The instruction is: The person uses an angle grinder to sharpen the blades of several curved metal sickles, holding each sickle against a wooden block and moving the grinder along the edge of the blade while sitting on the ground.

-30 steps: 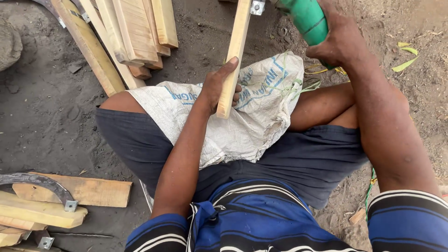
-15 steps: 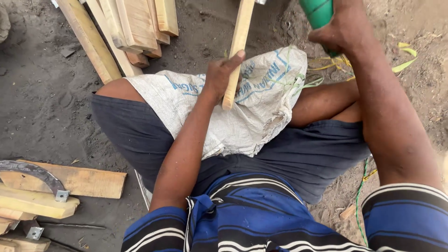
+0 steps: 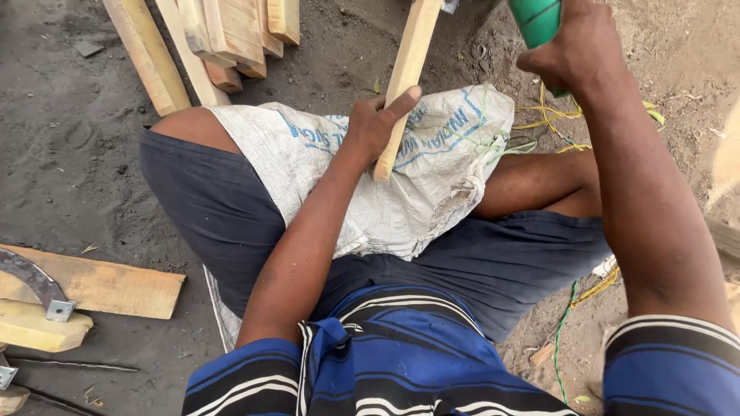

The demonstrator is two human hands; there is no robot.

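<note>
My left hand (image 3: 375, 123) grips a narrow pale wooden slat (image 3: 411, 58) near its lower end, pressing it against a white woven sack (image 3: 432, 177) spread over my left knee. The slat runs up and away to the top edge of the view, where a bit of metal shows on it. My right hand (image 3: 574, 50) is closed around the green body of a power tool (image 3: 534, 19) at the top right; most of the tool is out of view. I sit on dark sandy ground in dark shorts and a blue striped shirt.
Several wooden slats (image 3: 223, 38) lie stacked at the top left. At the left edge are wooden pieces (image 3: 100, 285) with a curved metal blade (image 3: 31, 279) and small brackets. Yellow and green cords (image 3: 555, 123) trail on the ground to the right.
The view has shifted slightly, so the tool and slat top sit higher in the frame. My left hand has kept its grip on the slat against the sack.
</note>
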